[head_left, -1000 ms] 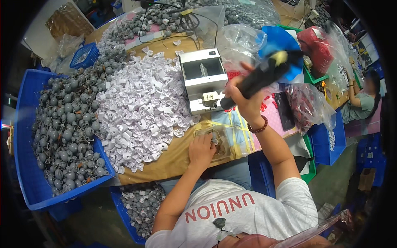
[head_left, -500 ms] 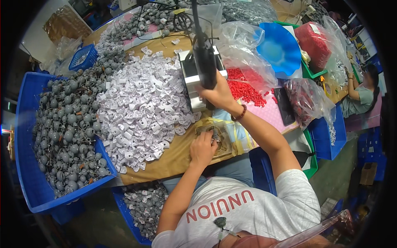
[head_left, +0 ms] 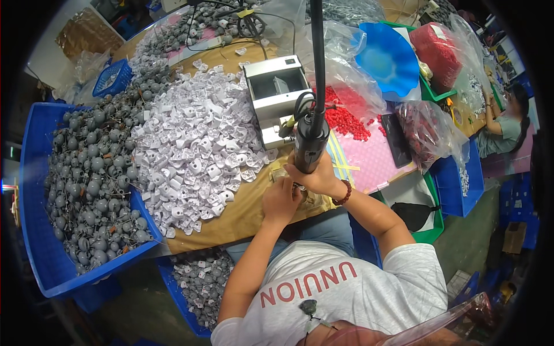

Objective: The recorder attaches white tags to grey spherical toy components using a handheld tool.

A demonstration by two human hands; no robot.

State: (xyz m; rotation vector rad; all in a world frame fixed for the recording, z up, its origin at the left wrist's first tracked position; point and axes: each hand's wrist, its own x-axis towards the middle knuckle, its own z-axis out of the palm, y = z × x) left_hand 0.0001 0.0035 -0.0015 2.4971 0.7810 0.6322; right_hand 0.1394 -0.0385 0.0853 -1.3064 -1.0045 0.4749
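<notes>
My right hand [head_left: 321, 176] is wrapped round the lower body of a black electric screwdriver [head_left: 311, 141], which hangs on a dark pole with a cable beside it. The screwdriver's lower end is tucked down by the fingers of my left hand [head_left: 280, 202]. Those fingers are curled together over a small shallow tray [head_left: 313, 203] at the table's near edge; what they grip is hidden. Just beyond the screwdriver stands a white and black box-shaped screw feeder [head_left: 276, 89]. To its left lies a large heap of small white plastic parts [head_left: 196, 150].
At the left, a blue bin [head_left: 34, 190] overflows with grey round parts on wires [head_left: 92, 196]. Red pieces [head_left: 343, 118], a phone [head_left: 396, 140] and a blue scalloped bowl [head_left: 386, 60] are on the right. Another person [head_left: 505, 132] sits far right.
My right hand has brought the screwdriver from the screw feeder toward me, down to my left hand. The feeder's top now shows. My left hand has stayed nearly in place.
</notes>
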